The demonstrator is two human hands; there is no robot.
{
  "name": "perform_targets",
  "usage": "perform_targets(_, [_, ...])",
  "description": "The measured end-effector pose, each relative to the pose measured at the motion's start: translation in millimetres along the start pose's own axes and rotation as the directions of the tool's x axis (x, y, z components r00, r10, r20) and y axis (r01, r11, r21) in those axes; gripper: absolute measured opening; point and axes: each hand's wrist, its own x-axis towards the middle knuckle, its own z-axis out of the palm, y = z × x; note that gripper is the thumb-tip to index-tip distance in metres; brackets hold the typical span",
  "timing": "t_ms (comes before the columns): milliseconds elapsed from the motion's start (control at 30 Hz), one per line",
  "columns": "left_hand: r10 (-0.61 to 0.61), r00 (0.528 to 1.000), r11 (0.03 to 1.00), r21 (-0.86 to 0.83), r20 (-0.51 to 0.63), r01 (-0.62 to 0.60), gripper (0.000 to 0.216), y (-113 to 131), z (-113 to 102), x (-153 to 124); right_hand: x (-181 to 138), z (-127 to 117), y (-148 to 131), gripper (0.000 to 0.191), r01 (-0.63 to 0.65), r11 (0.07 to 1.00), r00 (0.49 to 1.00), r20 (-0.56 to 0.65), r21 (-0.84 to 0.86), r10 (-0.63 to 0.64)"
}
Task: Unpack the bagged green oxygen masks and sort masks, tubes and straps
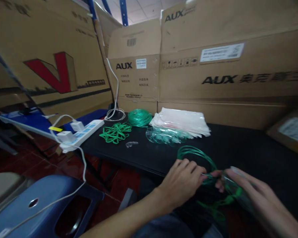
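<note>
My left hand [182, 180] is closed over a loop of thin green tubing [196, 150] above the table's front edge. Close beside it, my right hand [253, 188] grips a clear plastic piece, shaped like a mask but blurred, and its fingertips meet the tubing. A green strap [217, 208] dangles below the right hand. Further back lies a stack of clear green-tinted plastic pieces [166, 135], next to white plastic bags [180, 119]. A coil of green tubing [139, 117] and a heap of green straps [115, 133] are left of them.
The black table [238, 142] backs onto large cardboard boxes [136, 76]. A small clear piece [131, 144] lies near the straps. At the left are a white power strip [89, 134] with plugged-in chargers, a trailing white cable [83, 165] and a blue stool [52, 188].
</note>
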Motion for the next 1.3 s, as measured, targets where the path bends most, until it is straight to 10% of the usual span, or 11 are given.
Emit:
perform_targets(367, [-0.317, 0.945, 0.945, -0.065, 0.075, 0.322, 0.020, 24.0, 0.3, 33.7, -20.3, 6.9, -34.9, 0.043, 0.022, 0.998, 0.999, 0.045, -0.061, -0.019])
perform_targets(767, [-0.359, 0.913, 0.738, -0.540, 0.192, 0.404, 0.014, 7.0, -9.1, 48.2, -13.7, 12.8, -37.3, 0.041, 0.038, 0.999, 0.993, 0.111, 0.003, -0.039])
perform_targets(1300, [-0.288, 0.957, 0.957, -0.019, 0.033, 0.288, 0.023, 22.2, 13.5, 31.3, -24.7, 12.5, -43.7, 0.039, 0.011, 0.999, 0.959, 0.283, 0.030, -0.019])
